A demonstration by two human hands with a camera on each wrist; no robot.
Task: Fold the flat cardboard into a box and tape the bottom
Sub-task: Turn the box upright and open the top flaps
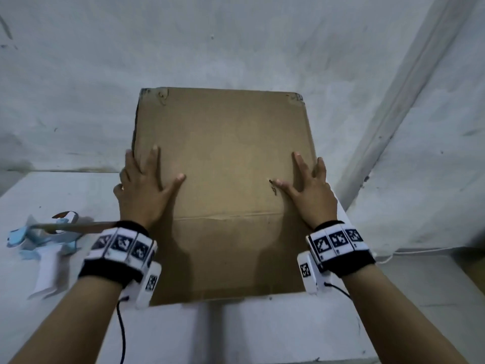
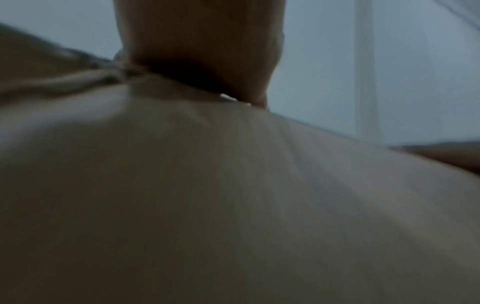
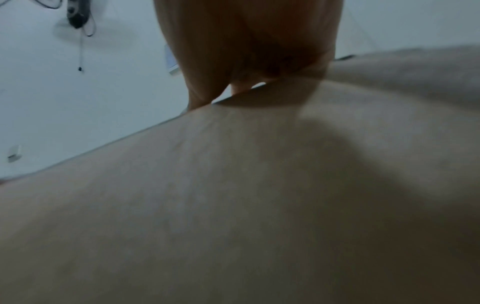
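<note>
Out past your left hand [image 1: 143, 185], on the white table [image 1: 275, 329], lies a blue-and-white tape dispenser [image 1: 44, 240], well apart from your fingers and nearer that hand than the other. Your left hand itself lies spread and flat on the cardboard [image 1: 223, 158], thumb and forefinger on its upper face, the outer fingers reaching over its left edge. The cardboard sits between your two hands and under both palms, its long axis running straight away from you toward the wall, a crease crossing it just ahead of your wrists. It is not yet opened into a box, and both hands stand level on it, neither nearer the far end. Your right hand [image 1: 309, 187] mirrors the left: fingers wide and straight, pressing down, the outer ones at the right edge.

The head view alone shows the dispenser and the whole sheet. The left wrist view shows only the underside of the hand meeting blurred brown board; whether a finger hooks under the edge there cannot be told. The right wrist view shows fingertips [image 3: 200, 98] dipping past the cardboard's rim, with pale wall beyond.
</note>
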